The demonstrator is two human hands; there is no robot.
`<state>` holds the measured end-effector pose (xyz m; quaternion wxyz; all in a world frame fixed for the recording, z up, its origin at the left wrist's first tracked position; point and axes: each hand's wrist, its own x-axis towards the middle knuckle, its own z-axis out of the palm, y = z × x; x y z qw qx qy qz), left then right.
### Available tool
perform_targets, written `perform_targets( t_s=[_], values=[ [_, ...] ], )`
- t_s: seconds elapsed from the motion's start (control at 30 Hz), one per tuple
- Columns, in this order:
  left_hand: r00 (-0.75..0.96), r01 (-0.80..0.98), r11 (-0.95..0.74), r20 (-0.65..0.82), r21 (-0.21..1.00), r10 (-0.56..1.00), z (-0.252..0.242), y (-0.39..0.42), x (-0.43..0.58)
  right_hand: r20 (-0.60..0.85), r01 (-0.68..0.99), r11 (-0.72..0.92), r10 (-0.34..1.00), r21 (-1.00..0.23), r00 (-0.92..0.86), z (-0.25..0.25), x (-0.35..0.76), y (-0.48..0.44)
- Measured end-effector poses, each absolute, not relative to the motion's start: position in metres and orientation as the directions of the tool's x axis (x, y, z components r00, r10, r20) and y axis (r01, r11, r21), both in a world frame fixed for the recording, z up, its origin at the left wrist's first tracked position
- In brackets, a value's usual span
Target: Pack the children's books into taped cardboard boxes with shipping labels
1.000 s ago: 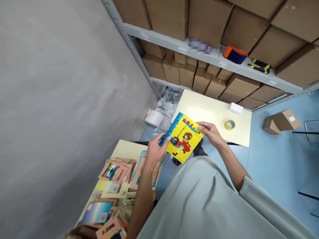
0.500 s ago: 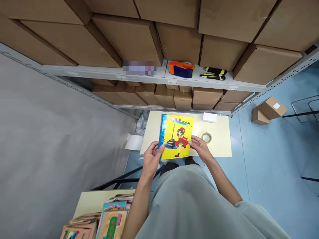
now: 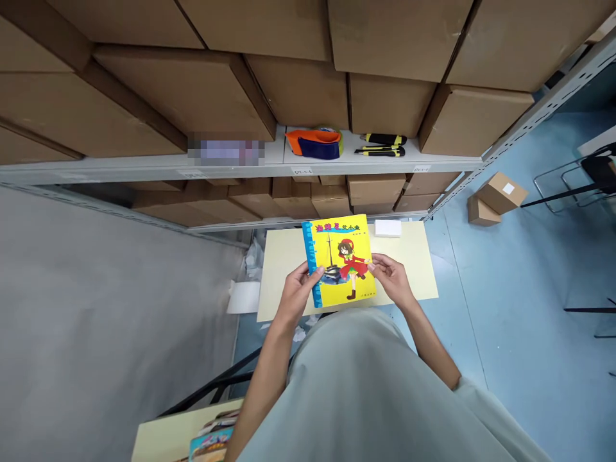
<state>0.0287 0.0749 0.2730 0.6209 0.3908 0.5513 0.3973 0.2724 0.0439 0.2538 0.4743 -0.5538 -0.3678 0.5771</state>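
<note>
Cardboard boxes (image 3: 392,106) fill shelving (image 3: 144,172) beyond a pale table (image 3: 414,263). Over it, my feed shows a yellow book (image 3: 339,247), left hand (image 3: 296,290) pinching its blue side, right hand (image 3: 393,280) pinching the opposite edge.

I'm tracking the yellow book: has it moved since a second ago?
Yes: seen against the table, the yellow book now appears farther right, closer to the white box.

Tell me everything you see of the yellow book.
The yellow book is closed, paper-looking, its front cover facing the camera, turned slightly counterclockwise. A blue strip lines its left edge; below the title, a cartoon figure in red stands beside a dark ship-like drawing. The left hand grips the left edge, thumb on the cover; the right hand holds the right edge. It appears over the pale table.
</note>
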Motion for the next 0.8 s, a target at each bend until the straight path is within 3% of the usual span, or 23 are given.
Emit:
perform_targets(
  t_s=[0.3,0.43,0.53,0.67,0.8],
  values=[
    [0.043,-0.157,0.335,-0.333,0.929,0.942,0.276,0.081,0.016,-0.253,-0.133,-0.228,0.942,-0.965,0.222,0.255,0.242,0.06],
    [0.036,-0.12,0.321,-0.319,0.939,0.947,0.276,0.08,0.009,-0.082,0.091,-0.122,0.931,-0.988,0.356,0.271,0.224,0.053],
    [-0.025,-0.069,0.281,-0.283,0.957,0.959,0.272,0.075,0.011,0.014,0.213,-0.045,0.962,-0.976,0.271,0.285,0.201,0.042],
    [-0.109,-0.007,0.168,-0.168,0.986,0.98,0.268,0.062,0.024,-0.045,0.244,-0.066,0.995,-0.968,0.092,0.292,0.164,0.032],
    [-0.079,0.185,-0.048,0.063,0.982,0.995,0.273,0.046,0.032,-0.088,0.173,-0.115,0.983,-0.978,0.16,0.289,0.145,0.033]
  ],
)
